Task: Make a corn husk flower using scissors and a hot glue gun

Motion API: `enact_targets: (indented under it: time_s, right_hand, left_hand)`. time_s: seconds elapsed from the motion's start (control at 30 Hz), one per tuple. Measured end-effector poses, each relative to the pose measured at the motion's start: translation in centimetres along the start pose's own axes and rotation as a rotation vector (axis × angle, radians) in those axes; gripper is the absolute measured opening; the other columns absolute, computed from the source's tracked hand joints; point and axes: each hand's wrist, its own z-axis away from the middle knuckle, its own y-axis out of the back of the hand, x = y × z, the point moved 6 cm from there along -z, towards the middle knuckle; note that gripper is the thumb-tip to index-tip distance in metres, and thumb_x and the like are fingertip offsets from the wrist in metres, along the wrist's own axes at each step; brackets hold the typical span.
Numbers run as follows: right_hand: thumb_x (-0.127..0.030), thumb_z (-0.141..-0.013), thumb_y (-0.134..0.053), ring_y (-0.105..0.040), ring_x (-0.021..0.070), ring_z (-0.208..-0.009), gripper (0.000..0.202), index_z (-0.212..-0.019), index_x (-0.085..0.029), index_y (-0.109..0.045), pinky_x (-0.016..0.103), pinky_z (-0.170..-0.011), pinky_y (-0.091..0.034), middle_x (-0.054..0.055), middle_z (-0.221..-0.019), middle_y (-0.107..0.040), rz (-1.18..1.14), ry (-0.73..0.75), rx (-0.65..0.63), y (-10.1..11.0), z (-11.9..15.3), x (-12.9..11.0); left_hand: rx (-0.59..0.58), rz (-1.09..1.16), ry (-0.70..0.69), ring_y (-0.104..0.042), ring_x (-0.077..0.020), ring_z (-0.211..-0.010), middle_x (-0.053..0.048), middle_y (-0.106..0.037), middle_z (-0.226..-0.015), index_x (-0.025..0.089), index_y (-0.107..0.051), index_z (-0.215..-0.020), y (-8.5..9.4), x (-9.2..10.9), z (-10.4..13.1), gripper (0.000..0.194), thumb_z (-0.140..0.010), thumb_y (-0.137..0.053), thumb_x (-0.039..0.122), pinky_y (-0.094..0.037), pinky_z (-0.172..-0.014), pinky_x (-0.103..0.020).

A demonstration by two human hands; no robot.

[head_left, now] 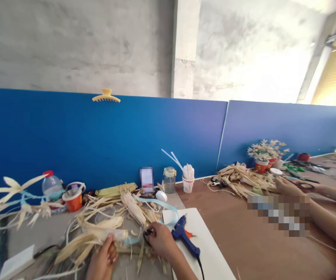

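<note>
My left hand (103, 258) is closed on the base of a pale corn husk (99, 232), pinching it between thumb and fingers. Its dry leaves fan out toward the left. Just to the right, my right hand (162, 242) grips the black loops of a pair of scissors (147, 237); the blades are hard to make out among the husk scraps. A strip of light blue ribbon (132, 240) lies between the two hands. Beside my right hand, a blue glue gun (185, 235) rests on a white sheet (207, 249).
Behind my hands lie piled husks (133, 204), a red cup (73, 199), a phone (147, 179), a glass jar (169, 179) and a paper cup (188, 183). Husk flowers (22, 198) stand at left. At right, another person's hands (290, 187) work near more husks (240, 177). A blue partition (144, 132) borders the table.
</note>
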Motion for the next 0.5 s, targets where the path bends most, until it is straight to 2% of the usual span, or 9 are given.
enact_targets:
  time_s: [0.13,0.2,0.27,0.37,0.5]
  right_hand:
    - [-0.017,-0.066,-0.06,-0.045,0.0088,-0.052,0.028,-0.093,-0.016,-0.067,0.021,-0.051,-0.026,-0.003,-0.062,-0.058,-0.725,-0.117,-0.152,-0.9,-0.5,0.3]
    - [-0.021,-0.062,-0.063,-0.037,0.0059,-0.047,0.026,-0.087,-0.017,-0.067,0.02,-0.047,-0.017,-0.005,-0.059,-0.054,-0.965,-0.143,-0.234,-1.1,-0.3,-0.1]
    - [-0.02,-0.056,-0.065,-0.033,0.0045,-0.045,0.025,-0.081,-0.016,-0.067,0.021,-0.046,-0.011,-0.005,-0.057,-0.054,-1.069,-0.139,-0.302,-1.2,0.1,-0.7]
    - [-0.021,-0.054,-0.067,-0.036,0.0045,-0.045,0.023,-0.076,-0.014,-0.066,0.021,-0.045,-0.01,-0.002,-0.059,-0.059,-1.141,-0.093,-0.374,-1.1,0.5,-1.5]
    - [-0.028,-0.051,-0.077,-0.049,0.0089,-0.053,0.048,-0.097,-0.018,-0.066,0.019,-0.048,-0.023,-0.002,-0.063,-0.063,-1.284,-0.105,-0.382,-1.3,0.3,-1.4]
  left_hand:
    - [-0.016,0.037,0.029,-0.025,-0.0026,-0.031,0.013,-0.03,-0.04,0.02,-0.038,-0.057,-0.3,0.4,0.3,0.052,-0.044,-0.086,0.034,-0.024,-0.034,-0.018]
    - [-0.013,0.048,0.038,-0.026,-0.003,-0.032,0.013,-0.031,-0.039,0.02,-0.038,-0.057,-0.4,0.4,0.5,0.052,-0.043,-0.087,0.033,-0.025,-0.034,-0.019]
    - [-0.004,0.054,0.034,-0.027,-0.003,-0.032,0.013,-0.031,-0.039,0.02,-0.039,-0.057,-0.3,0.4,0.5,0.052,-0.043,-0.087,0.033,-0.025,-0.034,-0.018]
    - [0.004,0.052,0.029,-0.026,-0.0025,-0.031,0.013,-0.031,-0.038,0.02,-0.038,-0.057,-0.2,0.2,0.2,0.052,-0.044,-0.087,0.033,-0.024,-0.033,-0.017]
    - [0.006,0.072,0.044,-0.027,-0.0023,-0.031,0.013,-0.031,-0.038,0.019,-0.039,-0.058,0.0,-0.2,-0.2,0.053,-0.044,-0.088,0.032,-0.025,-0.033,-0.016]
